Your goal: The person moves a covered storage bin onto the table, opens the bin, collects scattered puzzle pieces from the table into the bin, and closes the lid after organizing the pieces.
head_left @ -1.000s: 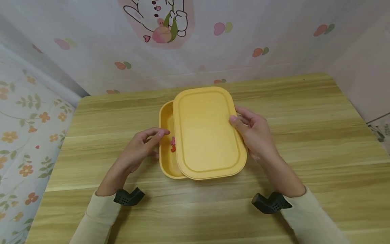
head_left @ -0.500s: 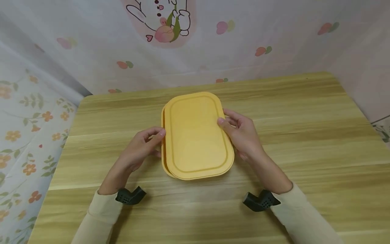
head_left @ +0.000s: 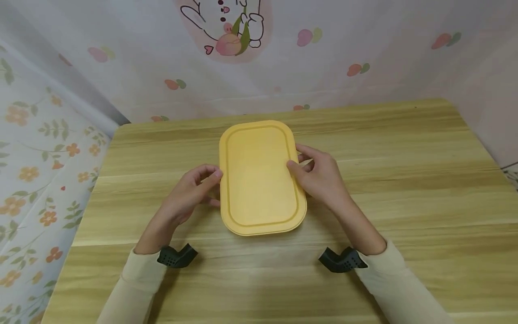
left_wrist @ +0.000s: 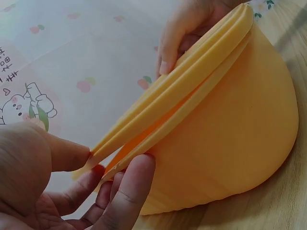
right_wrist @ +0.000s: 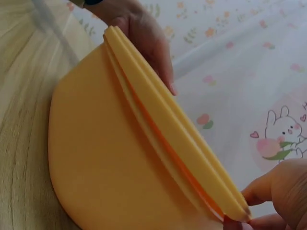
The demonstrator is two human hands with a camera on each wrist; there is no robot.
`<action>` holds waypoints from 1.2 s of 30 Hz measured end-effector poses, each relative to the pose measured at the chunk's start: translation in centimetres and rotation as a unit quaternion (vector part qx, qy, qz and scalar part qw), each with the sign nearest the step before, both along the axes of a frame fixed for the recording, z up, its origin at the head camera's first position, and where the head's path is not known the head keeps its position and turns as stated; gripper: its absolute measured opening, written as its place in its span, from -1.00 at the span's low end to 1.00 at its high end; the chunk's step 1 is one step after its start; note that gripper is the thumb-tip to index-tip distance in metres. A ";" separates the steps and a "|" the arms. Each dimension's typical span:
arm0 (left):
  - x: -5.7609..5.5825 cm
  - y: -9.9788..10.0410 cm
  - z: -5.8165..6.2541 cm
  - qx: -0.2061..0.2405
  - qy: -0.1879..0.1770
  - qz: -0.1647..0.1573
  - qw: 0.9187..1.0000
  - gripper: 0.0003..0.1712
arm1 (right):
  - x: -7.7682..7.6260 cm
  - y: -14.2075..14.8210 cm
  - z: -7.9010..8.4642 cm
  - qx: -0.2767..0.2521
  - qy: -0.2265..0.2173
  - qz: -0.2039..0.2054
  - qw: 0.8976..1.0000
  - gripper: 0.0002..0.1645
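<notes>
A yellow lid with a rounded-rectangle groove lies over a yellow box on the table. Both wrist views show a narrow gap between the lid's rim and the box's rim. My left hand is at the left edge, its thumb against the lid and its fingertips at the box's rim below. On the right, my right hand pinches the lid's edge, thumb on top and fingers beneath. The lid hides the inside of the box.
The wood-grain table extends to both sides. Behind it hangs a pale curtain printed with fruit and a rabbit; a floral cloth is at the left. Dark wrist devices sit at both cuffs.
My right hand has brought the lid leftward over the box, covering the opening and the small pink and red pieces seen inside earlier. My left hand now touches the lid's left edge.
</notes>
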State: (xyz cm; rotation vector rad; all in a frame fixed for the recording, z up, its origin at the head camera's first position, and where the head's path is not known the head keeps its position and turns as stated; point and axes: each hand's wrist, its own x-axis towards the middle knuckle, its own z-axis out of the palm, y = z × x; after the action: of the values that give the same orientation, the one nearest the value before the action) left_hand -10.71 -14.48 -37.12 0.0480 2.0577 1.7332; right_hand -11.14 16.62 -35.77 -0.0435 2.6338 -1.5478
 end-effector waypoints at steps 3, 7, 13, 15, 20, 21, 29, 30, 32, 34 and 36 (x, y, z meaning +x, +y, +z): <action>0.0 0.1 -0.1 -0.001 0.000 0.005 1.000 -0.49 | -0.1 -0.1 0.0 0.023 0.015 -0.002 1.000 -0.40; -0.1 0.2 -0.2 -0.004 0.001 0.013 1.000 -0.50 | -0.2 -0.3 -0.4 0.042 0.025 -0.005 0.999 -0.43; -0.2 0.2 -0.1 -0.007 0.001 0.023 1.000 -0.50 | -0.4 -0.6 -1.1 0.050 0.028 -0.011 0.998 -0.46; -0.2 0.2 -0.1 -0.006 0.001 0.025 1.000 -0.49 | -0.4 -0.7 -1.3 0.050 0.033 -0.012 0.998 -0.46; -0.1 0.3 -0.1 -0.004 -0.004 0.028 1.000 -0.41 | -0.4 -0.7 -1.6 0.050 0.036 -0.010 0.998 -0.48; -0.1 0.4 -0.1 -0.003 -0.006 0.028 1.000 -0.39 | -0.4 -0.7 -1.6 0.050 0.037 -0.009 0.998 -0.48; 0.0 0.5 -0.2 0.004 -0.007 0.023 1.000 -0.28 | -0.1 -0.6 -2.1 0.050 0.048 -0.005 0.998 -0.43; 0.0 0.6 -0.2 -0.001 -0.006 0.021 1.000 -0.27 | 0.0 -0.6 -2.2 0.053 0.047 -0.004 0.997 -0.41; 0.1 0.7 -0.1 -0.025 0.008 0.022 0.999 -0.25 | 0.1 -0.6 -2.3 0.062 0.050 -0.002 0.997 -0.32; 0.3 1.1 0.2 -0.077 0.058 0.017 0.995 -0.22 | 0.1 -0.6 -2.2 0.077 0.064 -0.004 0.995 -0.24; 0.6 1.8 0.6 -0.151 0.135 0.009 0.979 -0.18 | 0.0 -0.8 -1.8 0.099 0.095 -0.005 0.990 -0.18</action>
State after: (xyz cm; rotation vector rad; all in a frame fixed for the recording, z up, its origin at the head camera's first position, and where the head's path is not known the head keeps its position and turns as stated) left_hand -10.07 -12.72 -36.53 0.1799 2.5050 1.4708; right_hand -11.11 15.87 -37.61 -0.1740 2.9268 -1.3376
